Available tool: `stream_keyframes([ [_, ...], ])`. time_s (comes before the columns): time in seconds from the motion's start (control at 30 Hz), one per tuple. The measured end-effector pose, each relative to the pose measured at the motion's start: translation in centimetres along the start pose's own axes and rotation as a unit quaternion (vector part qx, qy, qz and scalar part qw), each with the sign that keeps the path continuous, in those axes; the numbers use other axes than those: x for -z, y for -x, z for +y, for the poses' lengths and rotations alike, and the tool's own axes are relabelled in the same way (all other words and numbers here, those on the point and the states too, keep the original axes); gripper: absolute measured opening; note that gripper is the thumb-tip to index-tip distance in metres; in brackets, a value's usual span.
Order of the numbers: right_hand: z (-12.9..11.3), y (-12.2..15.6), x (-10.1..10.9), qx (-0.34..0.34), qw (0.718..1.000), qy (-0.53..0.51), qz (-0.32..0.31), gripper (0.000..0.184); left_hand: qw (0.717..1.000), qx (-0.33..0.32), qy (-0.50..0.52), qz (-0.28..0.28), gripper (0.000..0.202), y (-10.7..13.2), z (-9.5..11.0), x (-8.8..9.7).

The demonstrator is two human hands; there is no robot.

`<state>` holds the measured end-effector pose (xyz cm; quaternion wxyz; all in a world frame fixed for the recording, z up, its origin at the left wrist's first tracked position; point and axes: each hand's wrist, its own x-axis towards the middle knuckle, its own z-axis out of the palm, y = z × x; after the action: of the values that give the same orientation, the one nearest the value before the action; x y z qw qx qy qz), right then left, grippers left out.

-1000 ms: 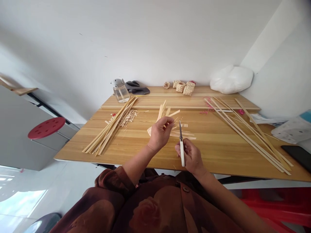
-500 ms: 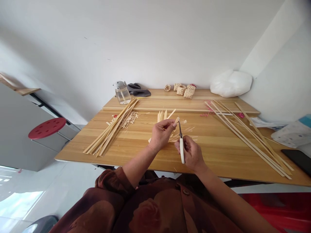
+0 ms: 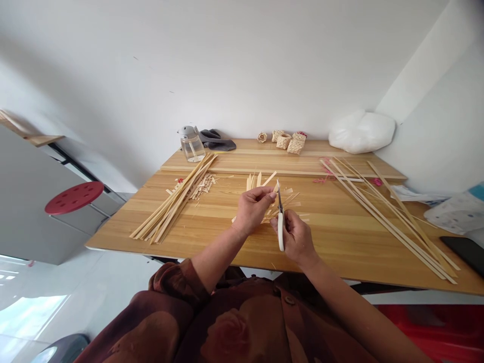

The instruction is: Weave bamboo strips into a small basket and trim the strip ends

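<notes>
Ideally, the left hand (image 3: 251, 210), apparently pinching a pale strip (image 3: 276, 187), should hold firm while the right hand (image 3: 299, 237), gripping scissors (image 3: 280, 226), snips gently.

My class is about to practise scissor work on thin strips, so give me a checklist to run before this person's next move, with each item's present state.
1. Scissors held in the right hand: ok.
2. Pale strip pinched in the left hand: ok, its end sticks out beside the blades.
3. Left fingertips safely clear of the blades: cannot tell; they look very close.
4. Table around the hands free of scraps: not ok, thin pieces lie there.
5. Water bottle upright and away from the hands: ok.
</notes>
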<state>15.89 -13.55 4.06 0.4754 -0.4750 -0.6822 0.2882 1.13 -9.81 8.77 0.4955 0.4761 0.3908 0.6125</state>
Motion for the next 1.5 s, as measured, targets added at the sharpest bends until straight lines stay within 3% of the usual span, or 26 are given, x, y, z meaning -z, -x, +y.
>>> stream_keyframes([
  [0.53, 0.6, -0.1, -0.8, 0.01, 0.999, 0.023, 0.023, 0.039, 1.0, 0.027, 0.008, 0.006, 0.036, -0.1, -0.1, -0.1],
  [0.93, 0.5, 0.2, -0.3, -0.02, 0.999, 0.028, 0.019, 0.039, 0.996, 0.036, -0.048, -0.074, 0.035, -0.1, 1.2, 0.1],
  [1.13, 0.3, 0.3, -0.2, -0.024, 0.999, 0.028, 0.013, 0.04, 0.995, 0.065, -0.048, -0.061, 0.038, -0.4, 1.1, 0.3],
  [1.5, 1.0, 1.2, -0.2, -0.029, 0.999, -0.034, 0.018, 0.037, 0.998, 0.036, -0.015, -0.054, 0.038, -0.3, 0.8, -0.1],
])
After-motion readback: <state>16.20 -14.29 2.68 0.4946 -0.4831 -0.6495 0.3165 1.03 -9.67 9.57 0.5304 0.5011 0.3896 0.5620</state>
